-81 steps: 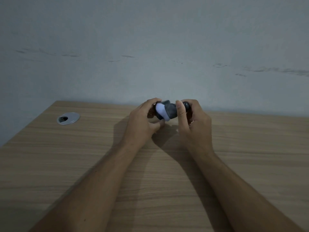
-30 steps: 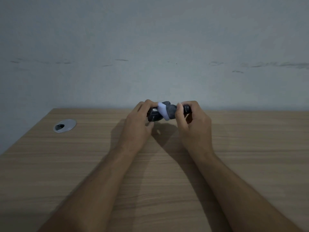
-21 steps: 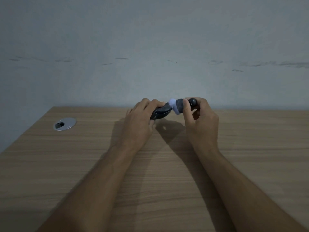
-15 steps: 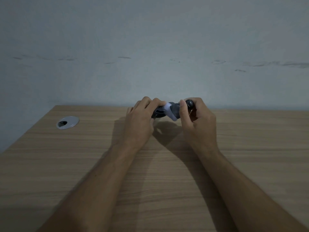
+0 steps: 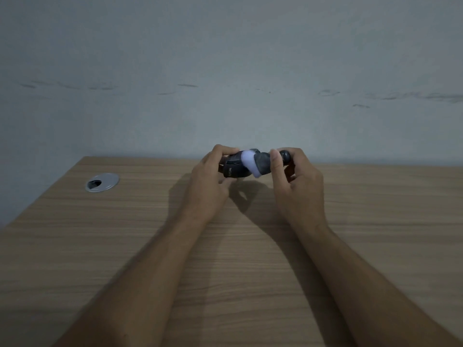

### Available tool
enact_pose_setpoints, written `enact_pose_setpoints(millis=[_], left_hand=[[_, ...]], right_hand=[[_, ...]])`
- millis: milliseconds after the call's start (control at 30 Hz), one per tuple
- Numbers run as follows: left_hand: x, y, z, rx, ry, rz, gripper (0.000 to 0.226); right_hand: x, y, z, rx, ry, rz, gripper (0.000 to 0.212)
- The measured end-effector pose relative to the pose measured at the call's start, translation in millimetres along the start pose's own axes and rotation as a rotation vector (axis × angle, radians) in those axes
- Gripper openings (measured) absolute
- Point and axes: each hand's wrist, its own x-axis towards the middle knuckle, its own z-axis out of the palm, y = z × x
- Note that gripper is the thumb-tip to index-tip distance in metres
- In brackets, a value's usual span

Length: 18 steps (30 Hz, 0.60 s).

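L hand (image 5: 213, 181): fingers curled over the top of the dark grey object (image 5: 260, 164), thumb under it, gripping its L end. R hand (image 5: 298, 179): thumb up against the near side, fingers wrapped behind, pinching the R end, where a round dark knob sticks out above the thumb. Object is held w/ both hands just above the table (image 5: 250, 271), near the middle of its far edge, not touching it. A pale band runs across its centre, w/ lettering on the L part.

Vs. 0.5 s ago: hands in approx. the same spot. The L fingers cover less, so the lettered face and more of the pale band now show.

Metal grommet (image 5: 102, 182) sits in the far L corner, well apart from the hands. Grey wall (image 5: 225, 58) behind.
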Motion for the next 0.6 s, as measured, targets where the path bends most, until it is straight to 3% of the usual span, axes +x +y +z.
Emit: enact_pose_setpoints(millis=[200, 433, 600], left_hand=[[-2.1, 1.0, -0.7, -0.184, -0.049, -0.127, 0.064], [-1.1, -1.1, -0.1, -0.145, -0.066, -0.146, 0.061], [0.6, -3.7, 1.5, -0.166, -0.05, -0.177, 0.057]], right_hand=[[4.3, 9.8, -4.1, -0.001, 0.043, 0.121, 0.015], [1.5, 0.4, -1.7, 0.053, -0.031, 0.01, 0.018], [4.8, 9.1, -2.4, -0.026, 0.038, 0.089, 0.015]])
